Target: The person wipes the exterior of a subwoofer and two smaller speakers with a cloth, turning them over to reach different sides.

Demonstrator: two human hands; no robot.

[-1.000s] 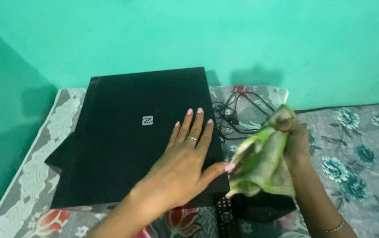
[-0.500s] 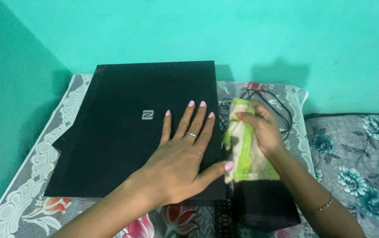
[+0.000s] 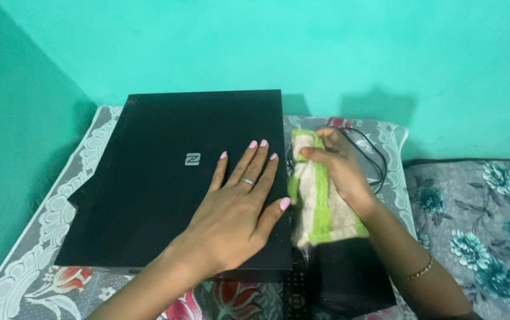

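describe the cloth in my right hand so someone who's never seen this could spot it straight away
Start at the big flat black box under the left hand. Just off its right edge, the right hand grips a crumpled cloth: green and cream, the only bright thing beside the black cables.

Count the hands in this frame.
2. The left hand lies flat on the black device; the right hand grips a green-and-white cloth beside it.
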